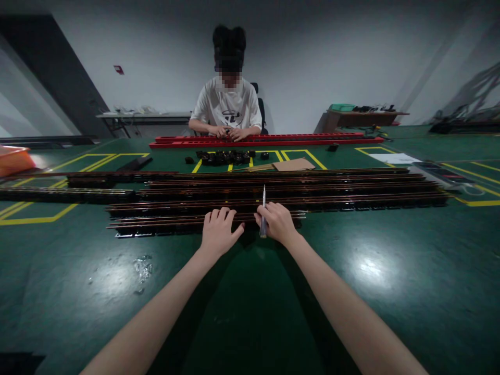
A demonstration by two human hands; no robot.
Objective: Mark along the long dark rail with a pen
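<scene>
My right hand (276, 221) is closed round a slim silver pen-like tool (264, 200), its narrow tip pointing away from me; its exact kind I cannot make out. My left hand (221, 229) rests on the nearest black strip (156, 228), fingers stretched forward and thumb apart. This strip carries thin copper-coloured rods lengthwise, and its right end lies by my right hand. Several similar long black strips with rods (351, 188) lie in parallel rows just beyond both hands.
Across the green table (250, 312) sits a person (230, 112) with both hands at a long red rail (312, 138). Small black parts (226, 157) and brown cardboard (294, 165) lie between us. An orange bin (14, 160) stands left; white paper (394, 158) lies right.
</scene>
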